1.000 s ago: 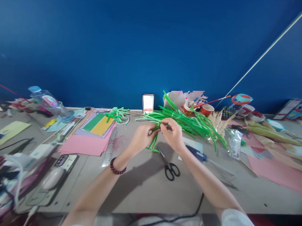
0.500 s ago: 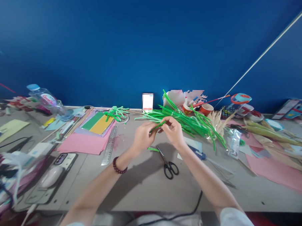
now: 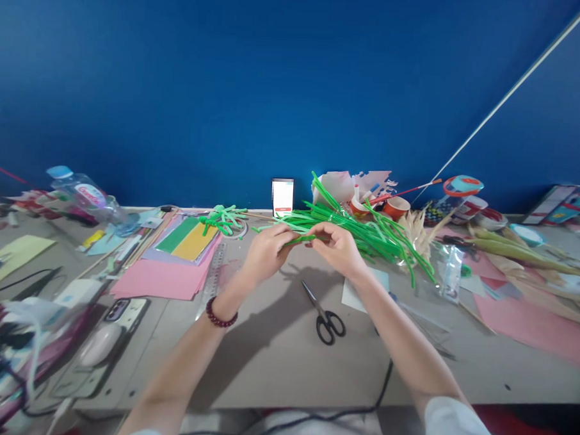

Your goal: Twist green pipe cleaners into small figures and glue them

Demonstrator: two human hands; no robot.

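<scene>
Between my two hands runs a short green pipe cleaner (image 3: 300,239), pinched at both ends. My left hand (image 3: 267,252), with a dark red bead bracelet at the wrist, has its fingers closed on one end. The fingertips of my right hand (image 3: 337,246) grip the other end. Just behind the hands lies a loose heap of long green pipe cleaners (image 3: 366,230). Black-handled scissors (image 3: 323,315) rest on the table below the hands, blades pointing away from me. A bent green pipe cleaner bunch (image 3: 225,218) sits to the left.
A phone (image 3: 283,197) leans against the blue wall. Pink paper (image 3: 165,279) and a clear ruler (image 3: 213,272) lie on the left, with a plastic bottle (image 3: 86,192) behind. Paper cups (image 3: 397,208) and dried corn husks (image 3: 514,250) stand or lie at the right.
My hands have drawn slightly apart, the left one moving left, and more of the green piece shows between them. The short green piece beside the scissors no longer shows there.
</scene>
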